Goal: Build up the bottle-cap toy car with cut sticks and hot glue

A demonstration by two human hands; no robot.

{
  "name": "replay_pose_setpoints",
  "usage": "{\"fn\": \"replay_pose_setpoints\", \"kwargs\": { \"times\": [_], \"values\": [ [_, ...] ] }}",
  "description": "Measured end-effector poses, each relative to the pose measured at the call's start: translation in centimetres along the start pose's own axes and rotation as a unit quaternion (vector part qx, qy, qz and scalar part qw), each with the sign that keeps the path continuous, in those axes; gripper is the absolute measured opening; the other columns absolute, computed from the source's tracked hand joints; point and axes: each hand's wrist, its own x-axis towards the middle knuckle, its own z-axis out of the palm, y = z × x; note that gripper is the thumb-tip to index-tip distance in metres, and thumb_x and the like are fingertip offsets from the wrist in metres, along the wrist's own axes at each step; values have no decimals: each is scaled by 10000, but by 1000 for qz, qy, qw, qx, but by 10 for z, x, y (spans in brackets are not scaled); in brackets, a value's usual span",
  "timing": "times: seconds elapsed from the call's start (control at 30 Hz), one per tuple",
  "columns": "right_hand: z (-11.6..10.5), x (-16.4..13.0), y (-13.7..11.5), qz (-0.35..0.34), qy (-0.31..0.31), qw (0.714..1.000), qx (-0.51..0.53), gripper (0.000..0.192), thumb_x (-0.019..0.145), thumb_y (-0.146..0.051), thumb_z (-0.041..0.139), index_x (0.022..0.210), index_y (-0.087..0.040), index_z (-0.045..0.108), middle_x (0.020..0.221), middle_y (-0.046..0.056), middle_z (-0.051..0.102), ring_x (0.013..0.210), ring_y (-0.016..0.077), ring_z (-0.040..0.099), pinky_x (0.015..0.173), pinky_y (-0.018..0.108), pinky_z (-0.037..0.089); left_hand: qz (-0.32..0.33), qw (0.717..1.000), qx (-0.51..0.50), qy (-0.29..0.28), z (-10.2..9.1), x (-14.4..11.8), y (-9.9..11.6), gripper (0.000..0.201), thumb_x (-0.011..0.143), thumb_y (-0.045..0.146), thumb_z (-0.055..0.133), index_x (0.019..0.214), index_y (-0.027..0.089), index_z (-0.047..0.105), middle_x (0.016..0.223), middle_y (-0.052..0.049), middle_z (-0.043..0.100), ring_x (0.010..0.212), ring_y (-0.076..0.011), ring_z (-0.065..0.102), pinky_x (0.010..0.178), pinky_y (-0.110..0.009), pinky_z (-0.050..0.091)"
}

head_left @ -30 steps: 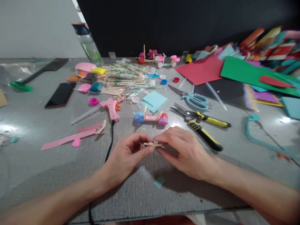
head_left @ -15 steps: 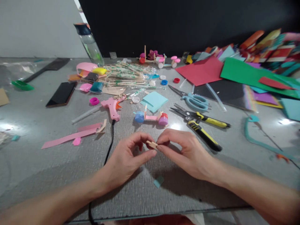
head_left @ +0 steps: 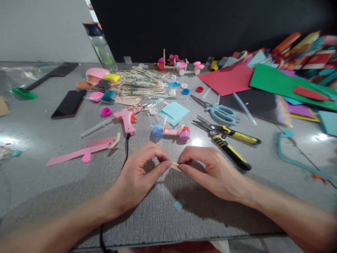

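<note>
Centrally, left hand [head_left: 138, 179] and right hand [head_left: 210, 172] pinching small wooden stick [head_left: 174, 166] between fingertips above table [head_left: 52, 182], toy cart [head_left: 171, 131] at 12 o'clock, pliers [head_left: 229, 140] at 2 o'clock.

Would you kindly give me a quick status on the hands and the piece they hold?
Left hand and right hand both pinch the small wooden piece above the table. Blue scrap lies below. Nothing in the way.
</note>
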Motion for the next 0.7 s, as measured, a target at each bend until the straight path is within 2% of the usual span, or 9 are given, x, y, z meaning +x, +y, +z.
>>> {"fn": "replay_pose_setpoints", "kwargs": {
  "times": [0.1,0.17,0.3,0.4,0.5,0.7],
  "values": [
    [-1,0,2,-1,30,999,13,65,958,-184,611,972,-184,675,849,-2,684,749,120,609,692,251,475,-49,999,-21,2,0,0,1,129,950,242,622,828,213,651,791,28,607,751,-122,536,710,-257,422],
    [-2,0,4,-4,56,998,17,121,946,-242,666,1057,-194,668,911,7,696,794,131,627,728,262,497,-98,993,-61,25,-1,0,1,142,939,286,631,821,211,656,762,30,597,706,-119,519,659,-250,416],
    [-2,-1,7,-35,40,998,-39,189,927,-320,719,1045,-187,655,911,28,682,806,158,620,724,296,495,-139,982,-116,54,0,1,1,158,902,316,662,791,204,665,728,27,579,672,-117,499,627,-245,411],
    [1,-3,8,-69,39,994,-75,125,963,-273,667,1034,-171,647,906,44,678,807,164,612,719,306,485,-142,983,-113,38,1,1,1,174,901,317,664,772,200,664,702,29,567,653,-115,481,618,-247,400],
    [2,-4,8,-72,47,993,-81,60,969,-212,639,1009,-169,648,900,41,684,807,159,613,722,302,478,-129,987,-90,18,1,0,1,156,913,311,659,796,207,668,711,34,576,650,-113,482,615,-248,392],
    [-3,-2,3,-12,41,999,-4,44,957,-203,635,963,-178,672,872,9,687,783,126,610,715,261,467,-69,997,-34,-22,1,-1,0,141,947,285,636,831,217,680,790,21,618,732,-128,535,672,-264,409]
  ]
}}
